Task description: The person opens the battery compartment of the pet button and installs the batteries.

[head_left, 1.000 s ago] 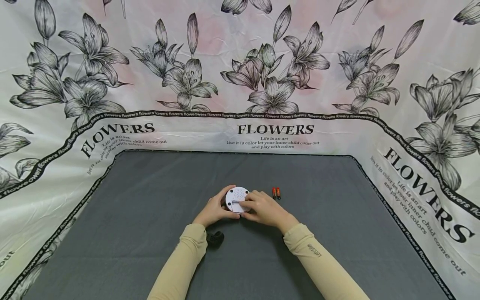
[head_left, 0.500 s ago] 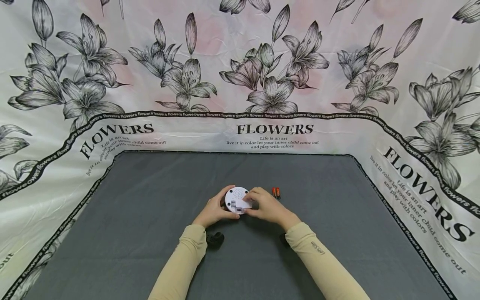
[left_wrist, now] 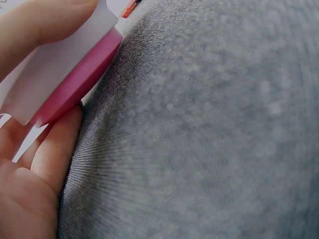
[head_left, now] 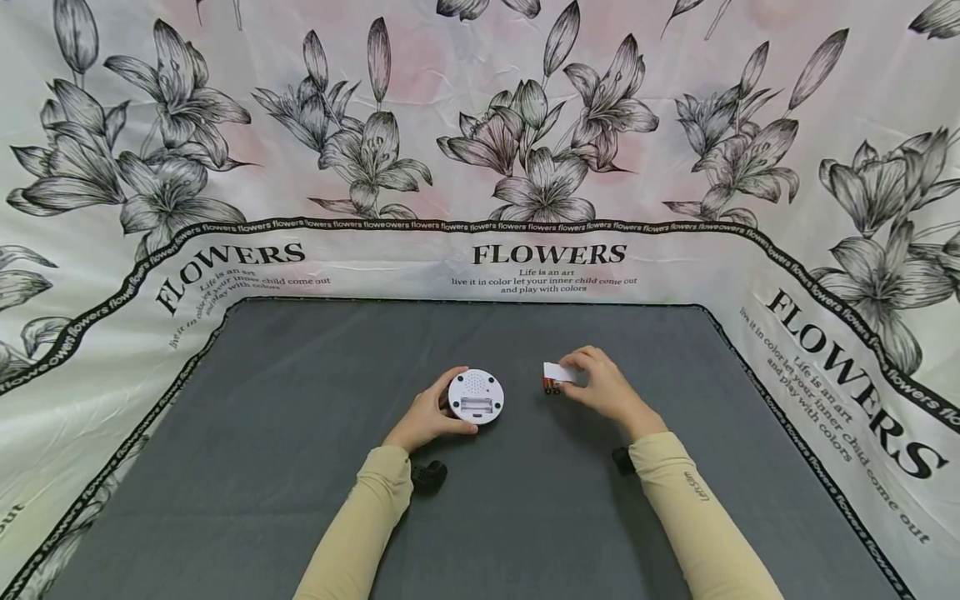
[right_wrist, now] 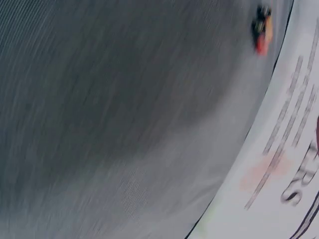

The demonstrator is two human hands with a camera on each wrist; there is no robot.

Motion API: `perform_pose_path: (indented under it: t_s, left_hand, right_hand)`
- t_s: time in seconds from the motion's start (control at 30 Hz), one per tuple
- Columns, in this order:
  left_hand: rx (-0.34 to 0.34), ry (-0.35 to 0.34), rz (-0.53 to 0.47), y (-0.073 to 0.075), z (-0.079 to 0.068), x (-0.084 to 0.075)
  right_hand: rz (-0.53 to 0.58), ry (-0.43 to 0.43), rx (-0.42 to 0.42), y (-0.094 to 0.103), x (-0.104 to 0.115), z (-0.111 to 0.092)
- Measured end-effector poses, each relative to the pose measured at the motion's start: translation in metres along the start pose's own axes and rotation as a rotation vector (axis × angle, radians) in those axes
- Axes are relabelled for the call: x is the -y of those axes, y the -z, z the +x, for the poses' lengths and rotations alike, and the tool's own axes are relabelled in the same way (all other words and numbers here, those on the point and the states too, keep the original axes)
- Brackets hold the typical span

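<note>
In the head view a round white device [head_left: 477, 385] lies with its underside up, showing small dark feet, a dotted patch and an uncovered battery compartment. My left hand [head_left: 423, 419] grips its left side, thumb at the near edge. The left wrist view shows the device's white and pink side [left_wrist: 75, 82] between thumb and fingers. To the right, my right hand [head_left: 609, 392] pinches a small white battery cover [head_left: 557, 372] over two orange-and-black batteries [head_left: 551, 387], partly hiding them. Those batteries [right_wrist: 262, 31] look blurred in the right wrist view.
Grey cloth [head_left: 337, 375] covers the table. A white flower-printed sheet [head_left: 405, 267] rises behind it and along the sides. Black objects show at the left wrist [head_left: 429, 477] and the right wrist [head_left: 622, 461].
My right hand has come away from the device and moved right, taking the battery cover along. The compartment is now exposed. My left hand has kept its grip on the device.
</note>
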State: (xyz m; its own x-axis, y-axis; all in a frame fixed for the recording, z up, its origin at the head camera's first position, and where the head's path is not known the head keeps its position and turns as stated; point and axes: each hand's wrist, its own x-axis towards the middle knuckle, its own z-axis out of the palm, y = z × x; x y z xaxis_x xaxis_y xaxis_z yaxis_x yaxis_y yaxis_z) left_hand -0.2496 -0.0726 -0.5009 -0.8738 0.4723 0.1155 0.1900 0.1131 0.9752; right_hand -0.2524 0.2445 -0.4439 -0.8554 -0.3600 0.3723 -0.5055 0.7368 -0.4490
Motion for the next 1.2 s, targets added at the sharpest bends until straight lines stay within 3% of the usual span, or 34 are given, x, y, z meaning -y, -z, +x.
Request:
perform_pose_path:
  t_s: [0.2,0.47,0.8,1.2]
  left_hand:
    - [0.011,-0.005,-0.02,-0.001,-0.006,-0.02]
    - [-0.011,0.006,0.004,0.001,0.003,0.01]
    - [-0.003,0.006,0.009,-0.002,0.003,0.009]
    - [-0.001,0.0,-0.002,0.0,0.002,0.01]
  right_hand:
    - [-0.032,-0.12,0.038,0.017,-0.031,-0.017]
    - [-0.065,-0.158,0.037,0.024,-0.057,-0.029]
    - [-0.018,-0.257,0.14,0.022,-0.07,-0.031]
    - [0.039,-0.345,0.241,0.023,-0.07,-0.028]
